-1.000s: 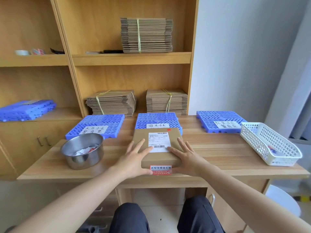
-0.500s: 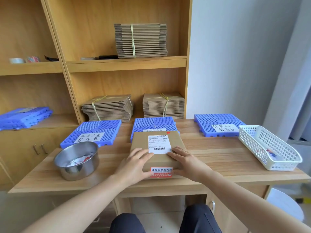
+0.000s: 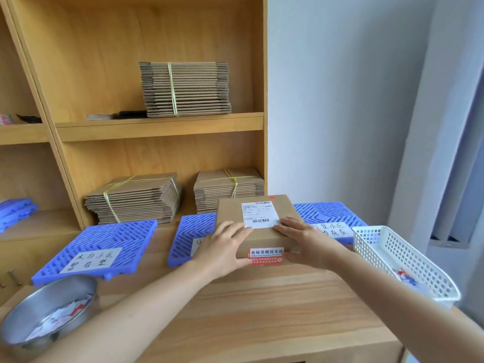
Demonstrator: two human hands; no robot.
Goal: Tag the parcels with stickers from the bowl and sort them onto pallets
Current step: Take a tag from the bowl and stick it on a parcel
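Parcel point(image 3: 262, 238) held between left hand point(image 3: 222, 247) and right hand point(image 3: 307, 242), red sticker point(image 3: 271, 198) atop

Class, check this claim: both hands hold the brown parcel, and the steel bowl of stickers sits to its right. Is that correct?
One slip: the head view shows the steel bowl to the left of the brown parcel, not its right. The left hand and right hand do hold the parcel.
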